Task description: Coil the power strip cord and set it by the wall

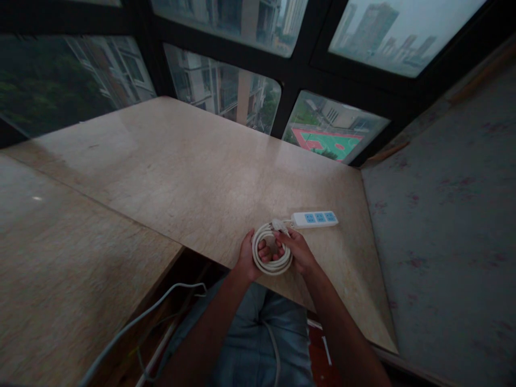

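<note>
A white power cord point(271, 269) is wound into a round coil of several loops, held just over the near edge of the stone counter. My left hand point(250, 257) grips the coil's left side, its fingers curled through the middle. On the right side, my right hand point(297, 249) is closed around the loops, thumb near the top. The cord's plug point(279, 226) lies at the top of the coil by my right thumb. Just beyond, a white power strip point(314, 219) with blue sockets rests on the counter, joined to the cord at its left end.
The beige stone counter point(193, 172) runs back to dark-framed windows point(298, 80). A wallpapered wall point(435, 247) bounds it on the right. At lower left, a pale cable point(153, 306) crosses a gap beside the counter's edge.
</note>
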Tool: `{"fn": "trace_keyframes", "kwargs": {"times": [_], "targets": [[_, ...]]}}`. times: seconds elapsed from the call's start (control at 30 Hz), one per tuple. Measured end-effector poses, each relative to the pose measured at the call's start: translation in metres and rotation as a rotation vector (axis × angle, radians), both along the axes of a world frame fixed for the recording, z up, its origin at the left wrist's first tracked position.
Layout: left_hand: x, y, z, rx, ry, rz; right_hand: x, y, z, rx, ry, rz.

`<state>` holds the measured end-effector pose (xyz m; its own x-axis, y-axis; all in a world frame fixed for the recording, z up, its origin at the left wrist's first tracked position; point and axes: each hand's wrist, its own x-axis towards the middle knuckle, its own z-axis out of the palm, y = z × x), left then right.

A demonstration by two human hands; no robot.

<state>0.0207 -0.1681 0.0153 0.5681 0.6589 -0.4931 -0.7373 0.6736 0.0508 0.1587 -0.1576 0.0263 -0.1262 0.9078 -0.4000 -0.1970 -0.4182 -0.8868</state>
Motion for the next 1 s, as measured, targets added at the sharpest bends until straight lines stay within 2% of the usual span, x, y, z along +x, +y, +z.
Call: {"fn": "trace_keyframes", "kwargs": {"times": [0.13, 0.3, 0.43, 0.57, 0.67, 0.9, 1.0], "targets": [[-0.004, -0.002, 0.0, 0.008, 0.026, -0.072, 0.001, -0.001, 0.006, 0.052, -0.085, 0.097], [-0.011, -0.002, 0.002, 0.007, 0.03, -0.206, 0.013, 0.012, 0.022, 0.104, -0.186, 0.488], [-0.007, -0.001, 0.001, 0.114, 0.009, -0.177, 0.015, 0.032, 0.028, 0.166, -0.306, 0.697], [-0.002, 0.0, 0.001, 0.138, -0.016, -0.138, 0.011, 0.051, 0.028, 0.188, -0.485, 0.784], [-0.004, 0.001, 0.002, 0.149, -0.031, -0.176, 0.009, 0.058, 0.028, 0.201, -0.543, 0.863], [-0.017, 0.009, -0.004, 0.18, -0.091, -0.378, 0.015, 0.052, 0.027, 0.098, -0.41, 0.927], [-0.016, 0.011, -0.009, 0.236, -0.111, -0.409, 0.02, 0.048, 0.022, 0.045, -0.305, 0.896]]}}
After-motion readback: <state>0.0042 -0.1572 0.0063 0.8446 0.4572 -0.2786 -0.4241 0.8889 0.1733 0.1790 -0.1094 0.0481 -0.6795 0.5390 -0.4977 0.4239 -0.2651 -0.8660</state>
